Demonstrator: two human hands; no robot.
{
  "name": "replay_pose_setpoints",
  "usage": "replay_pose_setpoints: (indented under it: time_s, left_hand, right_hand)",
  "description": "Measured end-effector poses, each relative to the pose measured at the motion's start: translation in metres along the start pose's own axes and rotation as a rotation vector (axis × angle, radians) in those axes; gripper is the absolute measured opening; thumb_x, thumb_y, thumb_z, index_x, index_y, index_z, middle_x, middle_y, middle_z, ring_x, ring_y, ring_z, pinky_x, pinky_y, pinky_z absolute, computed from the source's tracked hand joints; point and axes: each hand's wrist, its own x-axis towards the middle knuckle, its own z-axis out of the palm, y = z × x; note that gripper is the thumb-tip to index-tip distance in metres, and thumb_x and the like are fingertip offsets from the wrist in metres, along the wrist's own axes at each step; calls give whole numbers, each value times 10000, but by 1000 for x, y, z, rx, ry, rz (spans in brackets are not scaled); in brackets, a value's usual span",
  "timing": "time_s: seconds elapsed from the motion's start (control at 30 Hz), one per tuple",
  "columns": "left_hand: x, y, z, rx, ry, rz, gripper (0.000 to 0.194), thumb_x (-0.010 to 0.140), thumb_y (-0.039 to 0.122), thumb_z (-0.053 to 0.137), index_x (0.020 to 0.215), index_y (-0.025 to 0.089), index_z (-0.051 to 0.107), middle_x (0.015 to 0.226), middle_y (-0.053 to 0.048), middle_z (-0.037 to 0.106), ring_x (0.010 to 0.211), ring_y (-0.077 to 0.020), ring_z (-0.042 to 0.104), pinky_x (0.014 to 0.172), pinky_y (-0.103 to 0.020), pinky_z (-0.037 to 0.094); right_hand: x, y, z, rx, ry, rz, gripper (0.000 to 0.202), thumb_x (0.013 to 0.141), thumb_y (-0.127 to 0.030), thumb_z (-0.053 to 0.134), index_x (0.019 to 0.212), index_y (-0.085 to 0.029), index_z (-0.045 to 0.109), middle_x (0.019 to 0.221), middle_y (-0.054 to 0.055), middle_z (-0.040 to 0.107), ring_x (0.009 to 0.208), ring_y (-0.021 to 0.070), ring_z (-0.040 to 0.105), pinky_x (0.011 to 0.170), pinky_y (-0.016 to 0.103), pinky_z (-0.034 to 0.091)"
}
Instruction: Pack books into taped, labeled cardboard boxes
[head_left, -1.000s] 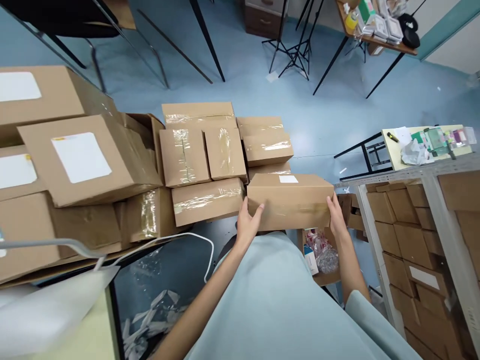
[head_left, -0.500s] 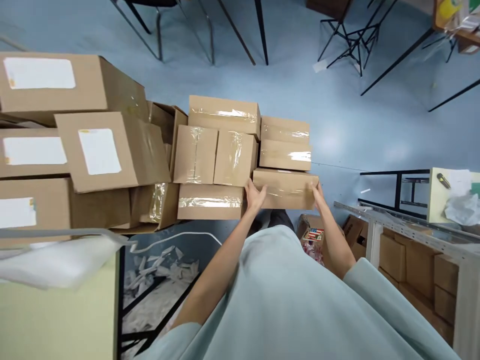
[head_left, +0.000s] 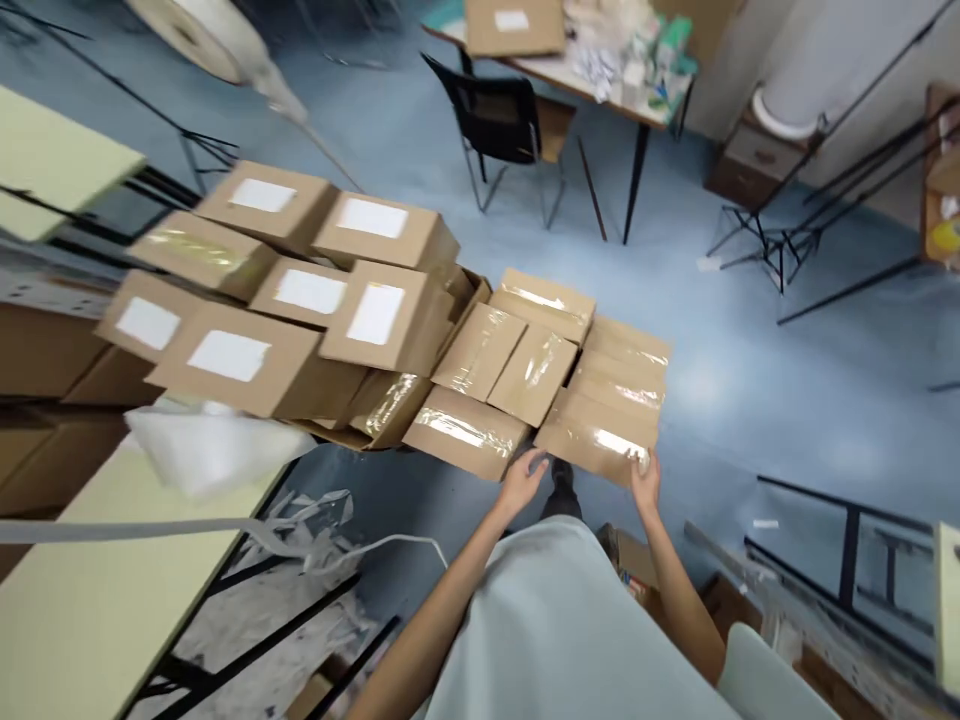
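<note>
A taped cardboard box (head_left: 592, 432) lies at the near right end of a group of similar boxes. My right hand (head_left: 646, 486) grips its near right corner, with the thumb on top; its other fingers are partly hidden. My left hand (head_left: 523, 484) is at the box's near left corner, thumb and fingers apart. Whether its fingertips touch the cardboard I cannot tell. Left of that hand is another taped box (head_left: 465, 432). Two narrower boxes, a left one (head_left: 480, 350) and a right one (head_left: 532, 372), sit behind, side by side.
Boxes with white labels (head_left: 373, 312) are stacked on the left. A pale table (head_left: 67, 610) with white wrapping (head_left: 217, 450) stands near left, above scraps (head_left: 247, 620). A black chair (head_left: 502, 120) and a cluttered table (head_left: 525, 65) are at the back. Metal frames (head_left: 847, 560) stand at right.
The view has turned left and shows more of the room. The box now lies snug against the boxes behind it. My left hand has loosened from its side; my right hand remains on it.
</note>
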Motion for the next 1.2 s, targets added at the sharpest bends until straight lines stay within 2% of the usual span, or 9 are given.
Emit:
replay_pose_setpoints:
  time_s: [0.13,0.23,0.3,0.43,0.53,0.7,0.9,1.03,1.2]
  left_hand:
    - [-38,6,-39,-145,147,50,594,815,753,740,1052,213,819,1173,-181,855,1182,-390,807,1140,-584,588]
    - [-72,3,-70,-267,303,66,542,847,727,740,1054,236,837,1188,-159,856,1205,-381,800,1163,-562,580]
    - [-98,-2,-91,-332,427,82,527,852,717,745,1055,240,841,1179,-153,858,1197,-380,801,1150,-556,589]
    - [-166,-19,-134,-447,698,148,549,839,749,751,1039,246,840,1167,-144,859,1206,-375,799,1158,-553,590]
    - [-233,-40,-166,-535,920,185,528,863,742,750,1053,258,841,1183,-135,858,1225,-369,795,1175,-553,586]
    - [-359,-84,-204,-666,1302,221,446,916,649,750,1116,261,838,1222,-124,850,1251,-343,786,1186,-526,585]
    - [-492,-129,-223,-745,1751,274,355,947,557,740,1097,247,823,1197,-120,845,1204,-313,795,1167,-508,597]
    - [-551,-159,-223,-792,2023,241,335,974,531,720,1096,233,813,1189,-121,839,1199,-301,788,1151,-487,599]
    - [-601,-201,-223,-872,2283,184,302,974,498,730,1082,225,804,1166,-121,839,1174,-295,790,1137,-477,599]
  right_hand:
    - [-14,-28,33,-37,-207,-279,700,792,-840,700,1123,-226,758,1319,209,792,1346,419,697,1251,661,473]
    - [-37,-65,74,-15,-415,-444,629,857,-784,710,1146,-231,791,1316,199,805,1315,415,725,1218,648,518]
    - [-65,-95,104,7,-545,-545,606,880,-763,715,1156,-231,803,1307,194,813,1286,411,740,1198,645,536]
    - [-161,-142,156,31,-842,-727,581,926,-724,709,1205,-227,821,1307,186,824,1266,392,756,1179,616,560]
    - [-256,-154,180,33,-1103,-828,541,978,-681,682,1257,-242,829,1345,170,821,1302,379,753,1183,595,565]
    - [-407,-141,199,-27,-1494,-945,510,996,-660,691,1250,-243,838,1347,153,827,1297,368,757,1186,573,563]
    - [-562,-100,205,-116,-1797,-1007,584,963,-711,681,1234,-216,831,1341,173,823,1269,373,763,1157,564,579]
    - [-643,-68,192,-227,-2038,-1045,557,983,-682,671,1243,-214,827,1363,178,817,1281,367,768,1135,538,598]
    - [-724,-29,191,-399,-2287,-1059,550,994,-685,679,1227,-210,830,1355,181,824,1266,358,775,1122,520,610]
